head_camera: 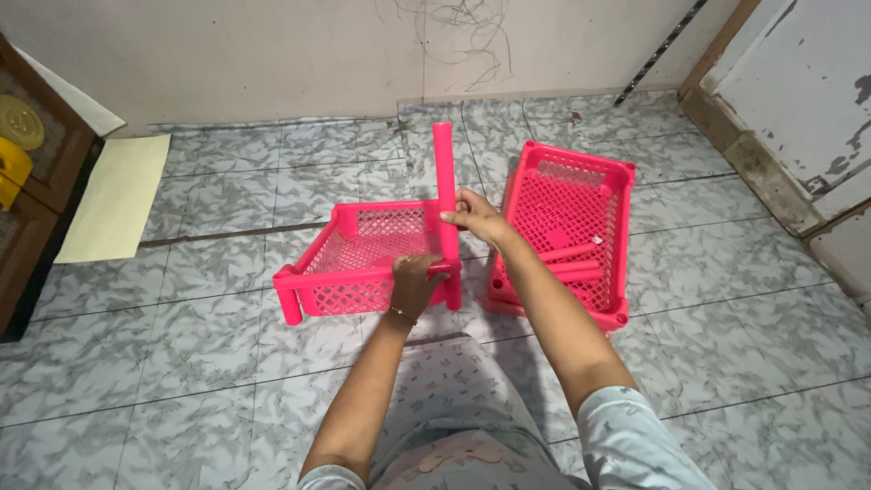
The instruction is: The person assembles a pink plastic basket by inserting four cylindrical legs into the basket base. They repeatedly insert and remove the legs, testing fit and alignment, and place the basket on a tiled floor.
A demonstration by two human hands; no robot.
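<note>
A pink plastic mesh basket is held just above the tiled floor, in front of my knees. My left hand grips its near rim by the right front corner. My right hand is closed around a pink plastic tube that stands upright at that same corner, rising well above the rim. A short pink leg sticks down at the basket's near left corner.
A second pink mesh basket lies on the floor to the right, with loose pink tubes inside. A cream sheet and a wooden cabinet are at the left. A wall runs along the back, a door at the right.
</note>
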